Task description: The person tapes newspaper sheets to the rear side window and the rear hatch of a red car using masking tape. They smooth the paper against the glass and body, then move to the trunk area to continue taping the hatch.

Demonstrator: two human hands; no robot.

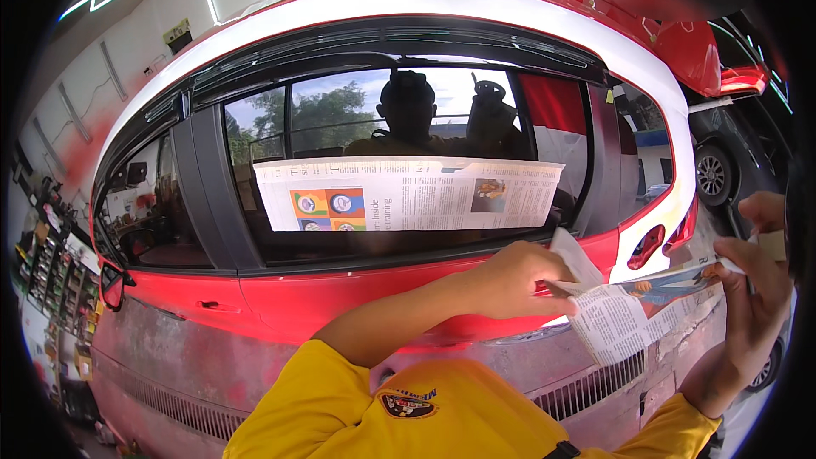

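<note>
My left hand point(520, 279) is closed at the left end of a folded newspaper sheet point(625, 319); a small dark thin piece shows by its fingers, too unclear to name. Toward the right edge, my right hand point(752, 289) pinches the sheet's other end, so the paper stretches between both hands. Beyond it, more fingers point(762, 210) and a beige piece point(772, 245) show at the rim; I cannot tell whose fingers these are. Another newspaper sheet point(408, 195) lies flat against the dark side window point(340, 127) of a red and white car point(289, 302).
The car's side fills the space before me, with a black door handle point(217, 306) and a side mirror point(112, 286). Shelves point(59, 280) with many small items line the left wall. A dark vehicle point(722, 161) stands at right. Metal floor grates point(183, 404) lie below the car.
</note>
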